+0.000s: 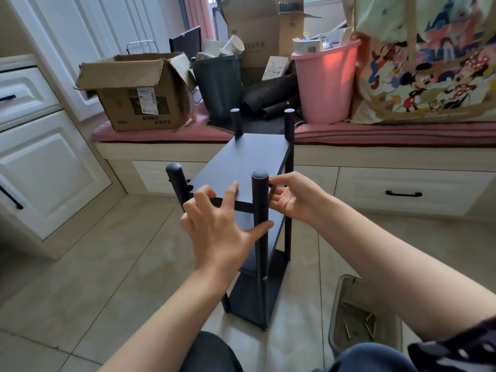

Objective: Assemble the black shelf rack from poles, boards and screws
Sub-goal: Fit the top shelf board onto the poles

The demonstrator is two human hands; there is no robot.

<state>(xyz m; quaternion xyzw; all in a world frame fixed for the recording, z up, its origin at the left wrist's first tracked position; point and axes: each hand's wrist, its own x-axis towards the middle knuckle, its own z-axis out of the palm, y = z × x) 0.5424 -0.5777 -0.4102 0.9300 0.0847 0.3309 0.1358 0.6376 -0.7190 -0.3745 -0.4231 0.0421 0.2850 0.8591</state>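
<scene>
While the top board (241, 167) is being lined up at its near end, the main risk looks like misalignment: the near-left pole (178, 187) leans outward at its top, and a notch in the board's corner shows beside it, so that corner appears not yet seated. Pushing down or driving a screw with the pole tilted like this could cross the thread or leave the shelf rack (257, 237) standing crooked. A second risk is tipping, since the rack is tall and narrow on the tiled floor (94, 264) and both hands work near its top.

At the near edge of the top board, the left hand (220, 224) is spread open, fingers on the board's surface and front edge, thumb reaching across to touch the near-right pole (260, 200); it grips nothing closed. Just beside that same pole, on its outer side, sits the right hand (290, 197), fingers curled and pinched at the board's corner; whether it holds a screw I cannot tell. Loose screws lie in a grey tray (346, 312) on the floor, near the right forearm and well below the hands.
</scene>
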